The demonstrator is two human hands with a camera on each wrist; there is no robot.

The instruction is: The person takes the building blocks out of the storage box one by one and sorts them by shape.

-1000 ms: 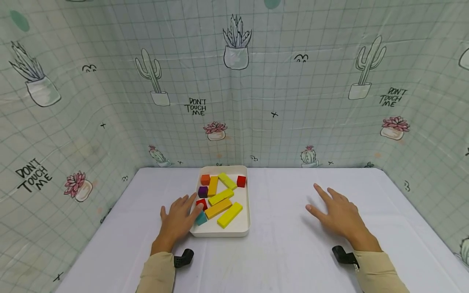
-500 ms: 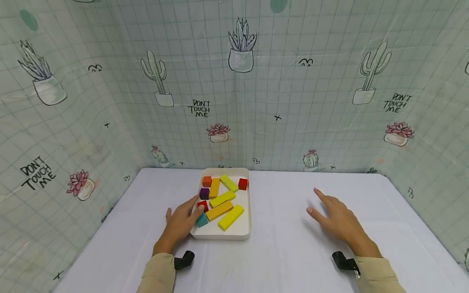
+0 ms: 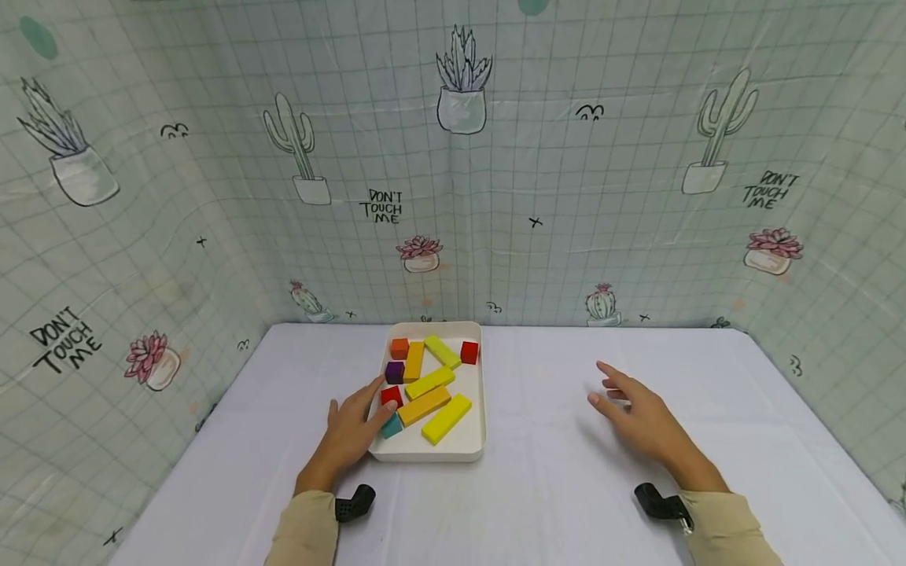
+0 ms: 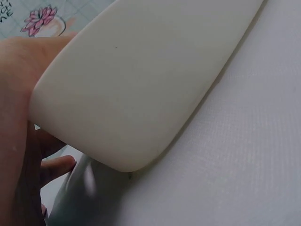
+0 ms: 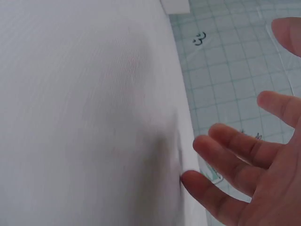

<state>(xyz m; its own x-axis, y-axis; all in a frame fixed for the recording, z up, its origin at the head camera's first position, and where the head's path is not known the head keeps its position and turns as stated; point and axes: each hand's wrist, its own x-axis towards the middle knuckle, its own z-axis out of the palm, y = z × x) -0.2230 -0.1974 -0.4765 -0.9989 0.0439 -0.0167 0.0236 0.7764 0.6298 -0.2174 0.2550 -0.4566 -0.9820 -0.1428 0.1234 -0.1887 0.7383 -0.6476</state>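
Note:
A white tray (image 3: 453,454) lies on the white table and holds several coloured blocks. Among them are a red cube (image 3: 391,395), a teal block (image 3: 392,427), a purple cube (image 3: 394,372) and a yellow bar (image 3: 446,418). My left hand (image 3: 354,420) rests on the tray's near left corner. Its straight fingers reach over the rim to the red cube and teal block, and the thumb stays outside. The left wrist view shows the tray's outer wall (image 4: 141,84) against my palm (image 4: 14,108). My right hand (image 3: 626,405) hovers over bare cloth right of the tray, fingers spread (image 5: 254,160), holding nothing.
Cactus-print sheets wall the table on the left, back and right. Further blocks in the tray include an orange cube (image 3: 399,347) and a second red cube (image 3: 469,352) at the far end. A tray corner (image 5: 176,5) shows in the right wrist view.
My right hand has drifted slightly left toward the tray, fingers a little less spread. The left hand has edged right along the tray's corner. The tray and blocks have not moved.

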